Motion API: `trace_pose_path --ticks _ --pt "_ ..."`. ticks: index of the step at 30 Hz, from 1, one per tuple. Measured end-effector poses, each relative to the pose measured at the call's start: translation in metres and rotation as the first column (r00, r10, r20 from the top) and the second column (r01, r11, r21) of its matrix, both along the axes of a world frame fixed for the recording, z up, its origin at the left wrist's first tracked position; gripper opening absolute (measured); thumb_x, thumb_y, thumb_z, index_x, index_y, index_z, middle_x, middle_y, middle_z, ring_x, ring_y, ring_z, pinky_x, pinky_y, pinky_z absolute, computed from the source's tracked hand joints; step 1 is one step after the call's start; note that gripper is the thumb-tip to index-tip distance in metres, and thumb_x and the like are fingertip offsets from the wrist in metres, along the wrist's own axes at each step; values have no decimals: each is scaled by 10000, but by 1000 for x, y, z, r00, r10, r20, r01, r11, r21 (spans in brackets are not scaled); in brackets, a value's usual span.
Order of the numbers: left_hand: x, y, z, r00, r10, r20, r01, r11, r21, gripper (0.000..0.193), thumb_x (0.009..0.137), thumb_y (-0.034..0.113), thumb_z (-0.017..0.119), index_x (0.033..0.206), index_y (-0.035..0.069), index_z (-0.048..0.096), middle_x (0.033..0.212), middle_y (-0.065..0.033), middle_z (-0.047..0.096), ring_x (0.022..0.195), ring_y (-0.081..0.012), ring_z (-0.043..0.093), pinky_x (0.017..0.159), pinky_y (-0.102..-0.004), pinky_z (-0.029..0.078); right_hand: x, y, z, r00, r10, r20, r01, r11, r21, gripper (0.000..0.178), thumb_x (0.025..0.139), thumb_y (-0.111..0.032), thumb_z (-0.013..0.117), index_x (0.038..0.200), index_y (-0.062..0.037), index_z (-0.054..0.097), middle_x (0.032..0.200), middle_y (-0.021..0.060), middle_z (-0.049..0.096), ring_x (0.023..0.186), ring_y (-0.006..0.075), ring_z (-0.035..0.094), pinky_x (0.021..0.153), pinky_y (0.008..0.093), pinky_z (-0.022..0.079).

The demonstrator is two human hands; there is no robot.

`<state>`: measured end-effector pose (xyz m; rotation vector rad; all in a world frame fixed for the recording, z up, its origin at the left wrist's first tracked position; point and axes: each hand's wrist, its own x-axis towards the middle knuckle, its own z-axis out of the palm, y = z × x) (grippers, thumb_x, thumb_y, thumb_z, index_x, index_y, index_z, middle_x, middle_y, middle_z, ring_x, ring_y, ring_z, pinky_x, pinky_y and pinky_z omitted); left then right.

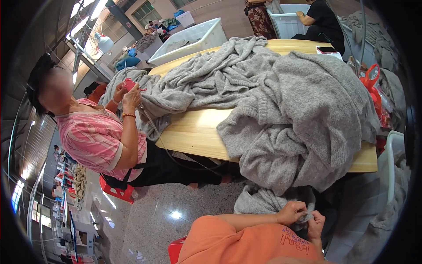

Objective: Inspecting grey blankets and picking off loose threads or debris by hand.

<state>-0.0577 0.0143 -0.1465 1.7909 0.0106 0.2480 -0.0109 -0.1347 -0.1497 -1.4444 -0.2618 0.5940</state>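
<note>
My left hand (292, 213) and my right hand (316, 226) meet low in front of my orange shirt. Both are closed, fingertips pinching a small bunched edge of a grey knit garment (261, 201). The rest of this garment hangs down below the table edge, and part of it is hidden behind my arms. Just beyond my hands, a big heap of grey knitwear (316, 101) with ribbed edges lies on the wooden table (198, 132) and droops over its near side. Whether a small tool is between my fingers cannot be made out.
Across to the left a person in a pink striped shirt (94, 136) holds something red. White bins (189, 39) stand behind the table and a white bin (390, 167) at right. A phone (326, 50) and a red plastic bag (372, 88) are at the right end.
</note>
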Motion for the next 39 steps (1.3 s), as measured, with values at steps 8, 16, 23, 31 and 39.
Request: trace_pose_path --ticks 8,16,23,31,39 --pt "1 -2 2 997 26 -67 -27 1000 -12 79 656 29 595 669 2 522 611 -132 532 552 -250 532 493 -325 397 -2 2 0 974 11 225 10 996 -90 89 690 43 457 625 5 504 552 -18 473 480 31 399 418 184 299" --pt "4 -2 -7 981 45 -187 -65 993 -98 70 612 6 562 606 -9 494 553 -128 517 515 -215 523 467 -320 380 -7 2 0 829 20 559 105 976 -192 40 632 39 476 650 14 501 561 58 471 504 118 452 462 255 349" --pt "4 4 -9 948 -158 -278 57 939 -339 60 624 31 558 608 -7 515 535 -69 522 546 -128 512 485 -293 393 -4 -2 -2 903 23 429 26 994 -108 47 641 35 488 673 10 511 585 63 484 516 135 466 490 245 360" --pt "2 9 -6 887 -270 -375 268 962 -57 135 654 103 593 656 -21 538 584 -172 538 543 -261 542 504 -358 387 -4 -13 -9 994 74 86 -67 994 -84 45 693 29 498 679 4 534 574 8 506 490 55 445 444 189 331" --pt "0 9 2 924 -177 -340 175 984 -36 157 678 124 601 658 -9 519 556 -146 509 506 -216 506 480 -345 367 0 -6 -2 980 104 -172 -113 993 -43 100 775 -18 495 719 2 575 574 -12 525 458 34 448 407 170 336"
